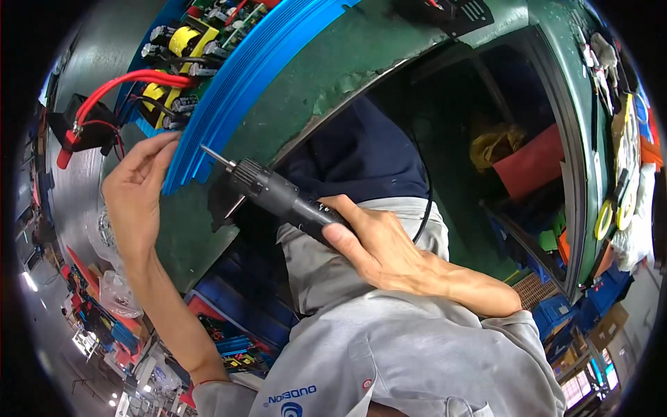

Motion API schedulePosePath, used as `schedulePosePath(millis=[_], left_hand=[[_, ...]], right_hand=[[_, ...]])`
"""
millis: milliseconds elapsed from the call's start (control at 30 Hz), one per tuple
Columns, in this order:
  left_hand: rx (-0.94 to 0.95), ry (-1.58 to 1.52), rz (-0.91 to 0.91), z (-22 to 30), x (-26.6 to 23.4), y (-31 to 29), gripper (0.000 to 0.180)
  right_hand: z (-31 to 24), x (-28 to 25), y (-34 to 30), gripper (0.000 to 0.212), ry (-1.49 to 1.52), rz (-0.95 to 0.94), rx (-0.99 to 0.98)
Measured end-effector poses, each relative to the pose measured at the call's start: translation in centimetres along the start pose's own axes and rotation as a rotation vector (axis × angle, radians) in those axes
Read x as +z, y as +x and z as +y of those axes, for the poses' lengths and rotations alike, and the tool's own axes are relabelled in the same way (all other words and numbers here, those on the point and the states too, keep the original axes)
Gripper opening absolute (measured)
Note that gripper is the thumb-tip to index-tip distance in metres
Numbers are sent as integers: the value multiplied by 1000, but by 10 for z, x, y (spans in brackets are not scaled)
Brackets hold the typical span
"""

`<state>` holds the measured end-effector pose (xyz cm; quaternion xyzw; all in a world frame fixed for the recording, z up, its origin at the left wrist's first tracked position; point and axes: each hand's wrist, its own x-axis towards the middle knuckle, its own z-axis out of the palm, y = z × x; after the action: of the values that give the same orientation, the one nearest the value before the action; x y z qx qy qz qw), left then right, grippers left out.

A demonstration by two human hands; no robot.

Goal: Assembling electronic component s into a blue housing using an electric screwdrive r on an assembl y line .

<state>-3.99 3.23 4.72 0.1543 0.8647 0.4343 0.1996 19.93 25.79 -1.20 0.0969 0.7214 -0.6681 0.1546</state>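
My right hand (382, 243) is wrapped round a black electric screwdriver (278, 194), whose bit points up and left. The bit's tip is close to the ribbed wall of a blue metal housing (240, 80); I cannot tell whether they touch. Inside the housing sits a circuit board with yellow-wrapped transformers (182, 42) and capacitors. My left hand (135, 191) is at the housing's near end, thumb and fingers pinched together. What they hold, if anything, is hidden. Thick red wires (125, 80) arch out of the housing beside a black plastic part (90, 125).
The housing lies on a worn green bench (306, 76) with a chipped edge. A thin black cable (429, 187) hangs near my lap. To the right, a dark-framed opening shows a red sheet (531, 163). Rolls of tape (604, 219) hang at the far right. A clear plastic bag (118, 295) is at left.
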Motion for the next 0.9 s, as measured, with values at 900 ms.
schedulePosePath(millis=[900], left_hand=[[304,147,-112,18,-3,5,15]], right_hand=[[-27,-11,6,94,734,-419,517]])
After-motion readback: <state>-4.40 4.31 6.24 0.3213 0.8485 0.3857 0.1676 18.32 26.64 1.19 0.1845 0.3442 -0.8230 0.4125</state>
